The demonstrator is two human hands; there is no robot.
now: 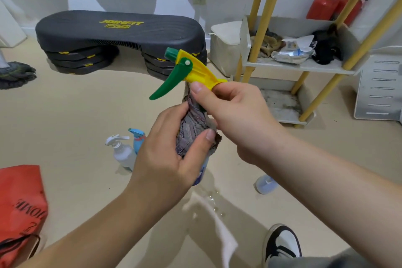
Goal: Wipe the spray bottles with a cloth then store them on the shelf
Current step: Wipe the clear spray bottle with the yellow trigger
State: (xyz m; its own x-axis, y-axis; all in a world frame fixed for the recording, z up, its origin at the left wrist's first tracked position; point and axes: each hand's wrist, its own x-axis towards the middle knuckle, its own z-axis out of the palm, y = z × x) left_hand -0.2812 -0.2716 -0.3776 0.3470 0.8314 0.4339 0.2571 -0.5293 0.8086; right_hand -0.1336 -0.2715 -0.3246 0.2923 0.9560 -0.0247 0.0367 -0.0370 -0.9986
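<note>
Gripping the cloth (191, 132) round the body of the spray bottle (191, 67), the left hand (167, 159) has fingers and thumb curled tight about it, holding it up over the floor (87, 115). Up top, the right hand (235, 115) pinches the back of the yellow spray head, thumb on top. A white bottle (121, 152) and a blue bottle (137, 139) stand on the floor below left; the shelf (304, 67) sits well apart, off right.

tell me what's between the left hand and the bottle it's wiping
A cloth, wrapped round the bottle; the left hand grips the bottle through it. The head view shows this.
</note>
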